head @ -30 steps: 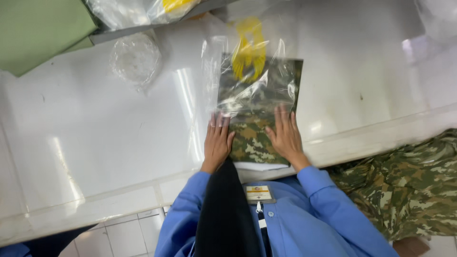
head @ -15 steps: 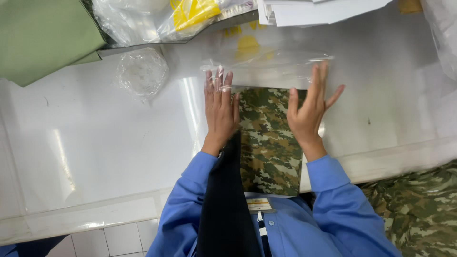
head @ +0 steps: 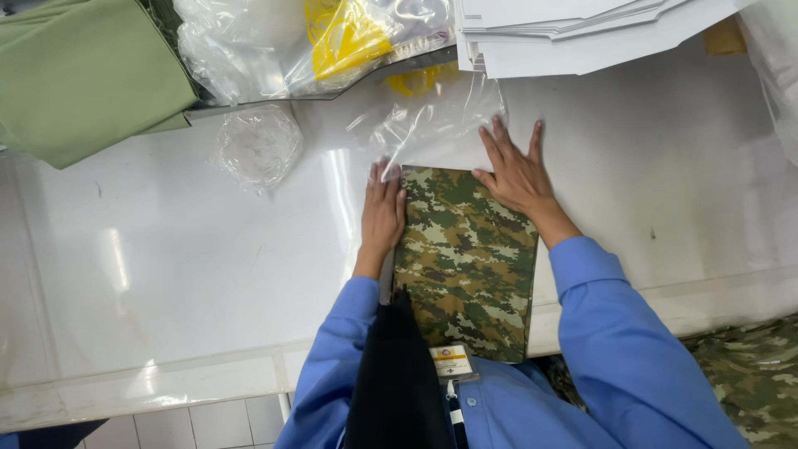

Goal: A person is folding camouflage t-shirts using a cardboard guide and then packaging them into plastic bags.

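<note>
a folded camouflage garment (head: 465, 258) is laid on the white table (head: 166, 274), at its near edge. it is flanked by the left hand (head: 382, 212) and right hand (head: 517, 175) — fingers flat and spread, nothing gripped. a clear plastic bag (head: 432, 125) is seen just beyond, below stacked white card (head: 573, 33).

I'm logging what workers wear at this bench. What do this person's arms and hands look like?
Both arms are covered by long blue sleeves that end at the wrists, part of a buttoned blue shirt. The left hand and right hand are bare: no gloves, and no rings or watch that I can see. A badge hangs at the chest.
</note>
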